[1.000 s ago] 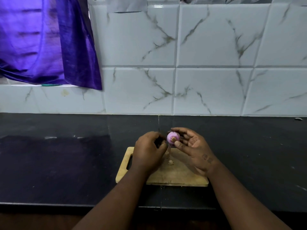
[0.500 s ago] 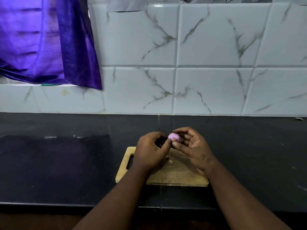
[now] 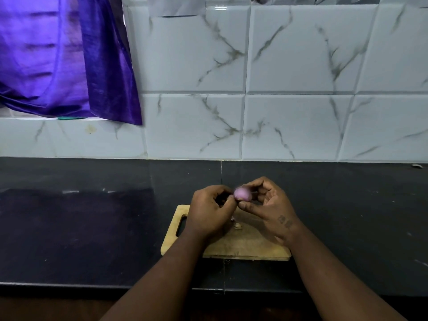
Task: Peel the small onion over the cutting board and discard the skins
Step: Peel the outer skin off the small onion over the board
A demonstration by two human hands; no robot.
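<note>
A small pink-purple onion (image 3: 242,194) is held above the far edge of the wooden cutting board (image 3: 252,247). My right hand (image 3: 269,208) pinches it between thumb and fingers. My left hand (image 3: 209,210) is curled beside it, its thumb tip touching the onion's left side; something dark sits inside its curled fingers, unclear what. A small scrap of onion skin (image 3: 237,225) lies on the board under the hands.
The board lies on a dark countertop (image 3: 92,228) near its front edge. A white marbled tile wall (image 3: 301,112) rises behind. A purple cloth (image 3: 58,56) hangs at the upper left. A small scrap (image 3: 416,166) lies at the far right by the wall.
The onion has been turned in my fingers: its brown root end faced me before, now its smooth pink side does. Both hands stay over the board's far edge.
</note>
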